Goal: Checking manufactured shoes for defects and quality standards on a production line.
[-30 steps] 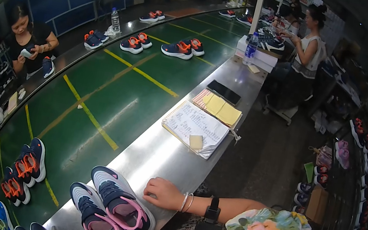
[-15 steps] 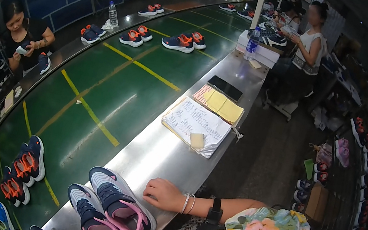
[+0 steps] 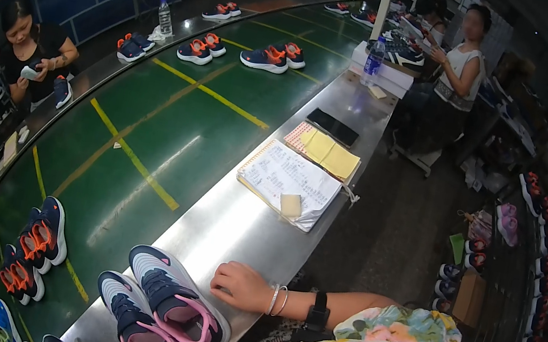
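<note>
left of the steel ledge [image 3: 210, 222], far side of the green conveyor [image 3: 210, 160], a co-worker [image 3: 38, 52] is bent over a shoe. moving right, between that person and the ledge, navy-and-orange sneakers [image 3: 38, 239] sit on the conveyor. and now the pair that counts, navy sneakers with pink collars [image 3: 162, 307], parked on the near end of the ledge, upright, openings up! long axes nearly parallel, crosswise to the ledge, toes aimed at the conveyor, heels toward the opposite edge. just right of them, over the ledge, the right hand [image 3: 242, 286], back uppermost: fingers bent, no hold on either shoe showing, fingertips tucked from view, so i can't call whether they're clenched. left hand's out of shot. by my reading it's a pause with the pair set down; the next move would call for lifting that hand and spreading the fingers around a shoe. farther up the ledge, an open notebook [image 3: 287, 181], a smartphone [image 3: 333, 127], and a plastic bottle [image 3: 374, 60] near its far end.
</note>
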`<state>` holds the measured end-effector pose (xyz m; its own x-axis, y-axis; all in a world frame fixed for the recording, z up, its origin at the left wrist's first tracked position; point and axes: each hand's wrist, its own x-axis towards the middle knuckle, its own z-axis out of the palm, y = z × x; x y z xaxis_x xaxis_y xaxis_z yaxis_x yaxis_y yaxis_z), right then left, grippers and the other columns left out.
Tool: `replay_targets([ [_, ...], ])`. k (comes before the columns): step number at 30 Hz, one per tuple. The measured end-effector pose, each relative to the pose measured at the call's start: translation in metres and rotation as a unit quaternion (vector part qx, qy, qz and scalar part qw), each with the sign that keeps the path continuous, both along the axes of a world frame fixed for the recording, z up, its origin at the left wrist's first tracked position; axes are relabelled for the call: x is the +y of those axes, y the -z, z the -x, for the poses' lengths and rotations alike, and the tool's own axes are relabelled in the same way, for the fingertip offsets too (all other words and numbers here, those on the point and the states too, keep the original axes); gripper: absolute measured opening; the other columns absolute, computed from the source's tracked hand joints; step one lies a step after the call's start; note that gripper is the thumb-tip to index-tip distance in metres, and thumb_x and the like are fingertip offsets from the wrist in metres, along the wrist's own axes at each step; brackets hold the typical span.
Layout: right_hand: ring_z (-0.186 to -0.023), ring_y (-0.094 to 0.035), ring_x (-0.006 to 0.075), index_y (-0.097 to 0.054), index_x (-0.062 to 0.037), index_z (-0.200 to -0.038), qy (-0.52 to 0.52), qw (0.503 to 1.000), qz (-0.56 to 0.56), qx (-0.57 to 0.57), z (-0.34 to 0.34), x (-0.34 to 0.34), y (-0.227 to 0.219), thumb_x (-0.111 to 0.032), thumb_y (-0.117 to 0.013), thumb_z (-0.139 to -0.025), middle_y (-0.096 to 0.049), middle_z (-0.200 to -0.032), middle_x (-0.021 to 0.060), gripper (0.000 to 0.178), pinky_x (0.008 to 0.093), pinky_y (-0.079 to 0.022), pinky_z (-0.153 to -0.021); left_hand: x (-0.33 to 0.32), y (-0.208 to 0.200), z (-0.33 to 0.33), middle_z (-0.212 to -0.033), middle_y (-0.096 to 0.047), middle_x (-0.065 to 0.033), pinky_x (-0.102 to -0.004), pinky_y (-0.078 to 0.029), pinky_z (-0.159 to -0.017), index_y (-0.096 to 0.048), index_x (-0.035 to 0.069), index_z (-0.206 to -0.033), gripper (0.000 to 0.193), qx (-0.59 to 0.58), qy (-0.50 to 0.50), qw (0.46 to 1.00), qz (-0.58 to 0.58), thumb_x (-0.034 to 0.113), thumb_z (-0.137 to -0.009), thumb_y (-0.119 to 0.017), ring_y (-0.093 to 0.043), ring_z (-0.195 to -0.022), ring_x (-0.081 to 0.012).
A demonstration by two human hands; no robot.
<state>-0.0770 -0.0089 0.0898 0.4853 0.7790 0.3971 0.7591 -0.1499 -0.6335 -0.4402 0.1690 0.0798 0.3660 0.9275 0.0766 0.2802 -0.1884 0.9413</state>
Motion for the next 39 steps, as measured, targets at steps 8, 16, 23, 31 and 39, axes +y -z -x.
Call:
replay_targets([
  [8, -0.079, -0.052, 0.0250, -0.057, -0.0101, -0.076, 0.003, 1.000, 0.014, -0.001, 0.002, 0.001, 0.001, -0.020, -0.060, -0.079, -0.052, -0.081, 0.0058, 0.010, 0.0360, -0.042, -0.072, -0.002, -0.005, -0.001, -0.088, -0.062, -0.0077, -0.0260, -0.050, -0.069, -0.059, 0.000, -0.091, 0.009, 0.034, 0.019, 0.998, -0.059, 0.006, -0.089, -0.053, -0.058, -0.078, -0.0159],
  [16, -0.080, -0.052, 0.0251, -0.057, -0.0097, -0.077, 0.000, 1.000, 0.016, 0.000, 0.002, 0.000, 0.001, -0.019, -0.060, -0.079, -0.052, -0.081, 0.0056, 0.010, 0.0360, -0.043, -0.072, -0.004, -0.008, -0.003, -0.088, -0.062, -0.0071, -0.0259, -0.050, -0.069, -0.059, 0.001, -0.091, 0.009, -0.013, 0.002, 1.000, 0.014, 0.008, -0.089, -0.054, -0.058, -0.078, -0.0152],
  [23, -0.079, -0.053, 0.0260, -0.057, -0.0083, -0.076, 0.013, 1.000, 0.006, 0.007, 0.001, 0.001, 0.003, -0.013, -0.057, -0.077, -0.053, -0.081, 0.0065, 0.005, 0.0366, -0.043, -0.072, -0.004, -0.007, -0.002, -0.086, -0.061, -0.0066, -0.0259, -0.050, -0.067, -0.059, 0.000, -0.090, 0.010, -0.003, -0.012, 1.000, 0.009, 0.008, -0.089, -0.053, -0.057, -0.076, -0.0150],
  [31, -0.082, -0.055, 0.0261, -0.063, -0.0074, -0.084, 0.002, 1.000, 0.007, 0.026, -0.003, 0.001, 0.005, -0.005, -0.052, -0.075, -0.057, -0.085, 0.0068, 0.014, 0.0376, -0.044, -0.073, 0.000, -0.003, -0.019, -0.077, -0.060, -0.0118, -0.0317, -0.046, -0.071, -0.060, -0.002, -0.075, 0.007, 0.032, -0.020, 0.989, -0.145, 0.003, -0.079, -0.058, -0.057, -0.073, -0.0231],
  [39, -0.081, -0.054, 0.0275, -0.063, -0.0063, -0.084, -0.041, 0.998, 0.035, 0.015, 0.003, 0.005, -0.008, -0.009, -0.059, -0.077, -0.056, -0.084, 0.0092, 0.009, 0.0374, -0.042, -0.070, -0.008, -0.021, -0.046, -0.081, -0.061, -0.0110, -0.0304, -0.046, -0.071, -0.061, -0.002, -0.082, 0.007, 0.097, -0.040, 0.984, -0.142, 0.005, -0.081, -0.060, -0.060, -0.077, -0.0222],
])
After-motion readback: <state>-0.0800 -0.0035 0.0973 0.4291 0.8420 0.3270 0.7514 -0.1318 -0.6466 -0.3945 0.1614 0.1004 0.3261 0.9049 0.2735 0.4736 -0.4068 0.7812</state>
